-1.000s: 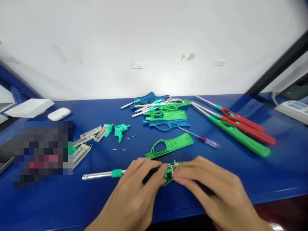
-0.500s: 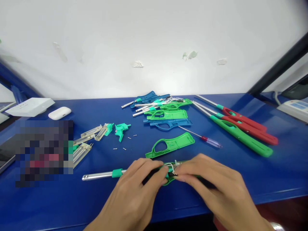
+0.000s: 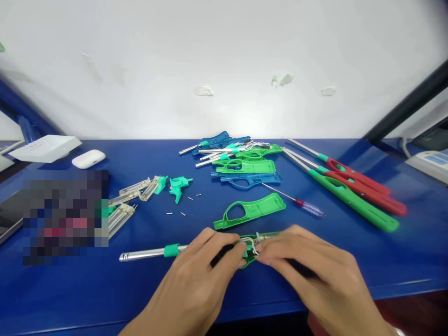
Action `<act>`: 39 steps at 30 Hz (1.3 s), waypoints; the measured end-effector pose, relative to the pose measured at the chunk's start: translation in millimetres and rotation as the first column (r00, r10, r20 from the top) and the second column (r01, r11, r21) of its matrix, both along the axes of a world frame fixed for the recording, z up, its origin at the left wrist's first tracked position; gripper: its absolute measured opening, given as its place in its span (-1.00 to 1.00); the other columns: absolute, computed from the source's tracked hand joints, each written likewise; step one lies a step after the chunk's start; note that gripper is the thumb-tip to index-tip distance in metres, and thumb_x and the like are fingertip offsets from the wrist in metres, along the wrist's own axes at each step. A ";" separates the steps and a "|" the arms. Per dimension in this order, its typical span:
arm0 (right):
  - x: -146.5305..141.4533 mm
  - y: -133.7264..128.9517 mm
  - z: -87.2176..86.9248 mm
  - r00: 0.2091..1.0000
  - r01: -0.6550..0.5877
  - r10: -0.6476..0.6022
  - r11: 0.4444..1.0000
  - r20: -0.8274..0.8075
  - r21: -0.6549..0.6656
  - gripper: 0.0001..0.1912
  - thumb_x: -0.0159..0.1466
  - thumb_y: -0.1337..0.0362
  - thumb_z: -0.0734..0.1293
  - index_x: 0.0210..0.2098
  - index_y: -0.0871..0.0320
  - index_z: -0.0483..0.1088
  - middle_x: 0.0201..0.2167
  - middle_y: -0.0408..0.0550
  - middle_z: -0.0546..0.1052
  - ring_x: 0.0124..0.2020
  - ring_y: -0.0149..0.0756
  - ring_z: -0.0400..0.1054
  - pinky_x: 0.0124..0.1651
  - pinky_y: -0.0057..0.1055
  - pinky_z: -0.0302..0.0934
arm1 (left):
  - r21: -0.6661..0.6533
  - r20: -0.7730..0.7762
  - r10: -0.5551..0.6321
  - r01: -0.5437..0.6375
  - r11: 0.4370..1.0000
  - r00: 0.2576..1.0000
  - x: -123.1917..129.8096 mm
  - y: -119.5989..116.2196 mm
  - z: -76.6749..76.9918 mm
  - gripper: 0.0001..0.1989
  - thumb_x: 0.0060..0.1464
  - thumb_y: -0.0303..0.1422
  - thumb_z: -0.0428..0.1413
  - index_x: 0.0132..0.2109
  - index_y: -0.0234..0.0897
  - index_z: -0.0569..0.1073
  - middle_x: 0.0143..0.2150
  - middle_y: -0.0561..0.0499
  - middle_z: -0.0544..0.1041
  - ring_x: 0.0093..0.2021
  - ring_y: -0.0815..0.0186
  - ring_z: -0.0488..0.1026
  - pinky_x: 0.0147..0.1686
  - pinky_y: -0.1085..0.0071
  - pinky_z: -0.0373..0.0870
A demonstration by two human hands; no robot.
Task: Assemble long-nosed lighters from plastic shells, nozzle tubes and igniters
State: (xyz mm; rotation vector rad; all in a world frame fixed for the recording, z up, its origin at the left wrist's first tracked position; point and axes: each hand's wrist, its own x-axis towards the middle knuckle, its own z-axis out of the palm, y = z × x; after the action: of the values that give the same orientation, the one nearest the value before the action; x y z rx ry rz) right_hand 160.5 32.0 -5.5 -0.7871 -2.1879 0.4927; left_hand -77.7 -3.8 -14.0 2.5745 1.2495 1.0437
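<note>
An opened green gas lighter (image 3: 261, 236) lies near the front of the table, its inside facing up and its silver metal tube (image 3: 145, 255) pointing left. My left hand (image 3: 199, 270) is closed around the lighter's body, thumb and fingertips by the teal trigger piece (image 3: 249, 250). White wires (image 3: 252, 243) loop up between both hands. Fingers pinched, my right hand (image 3: 311, 266) presses into the shell at the wire ends; its fingertips partly hide what they grip. Just behind lies the loose green half-shell (image 3: 257, 208) of a lighter.
A screwdriver (image 3: 310, 207) and several whole lighters (image 3: 353, 198) lie at right. Opened lighters (image 3: 245, 165) pile up at the back. Clear fuel tanks (image 3: 121, 221), teal triggers (image 3: 179, 185) and small screws (image 3: 183, 214) are at left, beside a white earbud case (image 3: 88, 159).
My right fingertips have shifted slightly within the shell, and the black piece seen under them before is now mostly hidden. The left hand keeps its hold; the view has moved a little.
</note>
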 end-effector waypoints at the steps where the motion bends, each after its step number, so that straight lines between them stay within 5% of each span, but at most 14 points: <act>1: -0.3 0.6 -0.1 1.000 0.009 -0.009 1.000 -0.003 -0.009 -0.85 0.51 0.40 0.39 -0.03 0.00 0.48 -0.17 -0.31 0.69 -0.17 -0.46 0.55 0.00 -0.57 0.42 | 0.001 0.016 -0.010 0.010 1.000 1.000 -0.7 -0.3 -1.5 -0.65 0.33 -0.66 0.09 0.17 -0.32 0.51 0.04 -0.09 0.61 -0.10 0.21 0.49 -0.15 0.25 0.58; 9: 0.9 1.2 0.8 0.999 0.039 -0.040 0.999 -0.029 -0.024 -0.81 0.48 0.42 0.40 -0.07 -0.04 0.52 -0.20 -0.32 0.68 -0.19 -0.46 0.55 -0.05 -0.60 0.46 | -0.101 -0.085 -0.113 0.104 0.989 0.990 -11.7 0.1 2.0 -0.46 0.36 -0.72 -0.15 0.35 -0.30 0.36 0.21 -0.06 0.55 0.10 0.25 0.48 0.19 0.22 0.50; 16: 0.5 3.9 0.0 0.999 0.040 -0.040 0.999 -0.013 -0.005 -0.81 0.45 0.43 0.42 -0.12 -0.03 0.55 -0.24 -0.36 0.71 -0.21 -0.44 0.54 -0.11 -0.59 0.49 | 0.195 -0.315 -0.010 0.076 0.978 0.949 -1.7 7.5 31.7 -0.55 0.49 -0.59 -0.23 -0.03 -0.42 0.57 -0.20 -0.08 0.69 -0.32 0.22 0.58 -0.31 0.28 0.61; 25: 4.4 -2.3 4.3 0.990 0.032 -0.048 0.992 0.132 0.121 -0.61 0.48 0.56 0.24 0.11 -0.02 0.48 -0.09 -0.26 0.69 -0.08 -0.40 0.52 -0.02 -0.55 0.47 | 0.269 -0.313 0.023 0.065 0.961 0.950 -2.9 8.7 27.4 -0.62 0.49 -0.59 -0.17 0.00 -0.46 0.56 -0.15 -0.13 0.70 -0.24 0.17 0.65 -0.23 0.24 0.66; 32: 3.5 -6.3 3.2 0.991 0.070 -0.092 0.974 0.094 0.214 -0.74 0.47 0.53 0.35 0.03 0.13 0.55 -0.08 -0.17 0.67 -0.07 -0.36 0.44 0.08 -0.47 0.38 | 0.255 -0.305 0.006 0.076 0.964 0.952 -2.2 8.1 24.3 -0.66 0.47 -0.59 -0.13 0.02 -0.51 0.56 -0.11 -0.18 0.69 -0.18 0.10 0.66 -0.19 0.18 0.69; 39: 11.7 -12.6 -6.0 0.974 0.083 -0.131 0.966 0.185 0.246 -0.72 0.49 0.45 0.38 0.13 0.10 0.54 -0.09 -0.13 0.59 -0.13 -0.32 0.41 -0.02 -0.37 0.37 | 0.226 -0.297 0.008 0.062 0.972 0.955 -2.5 6.4 21.5 -0.65 0.48 -0.57 -0.12 -0.01 -0.47 0.58 -0.11 -0.14 0.69 -0.16 0.11 0.65 -0.17 0.18 0.68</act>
State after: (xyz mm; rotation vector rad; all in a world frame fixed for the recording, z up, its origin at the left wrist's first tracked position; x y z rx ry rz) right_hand 172.2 19.3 -11.6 -0.8482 -2.3183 0.0963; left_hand -80.2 2.5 7.5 3.0116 1.2083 0.8688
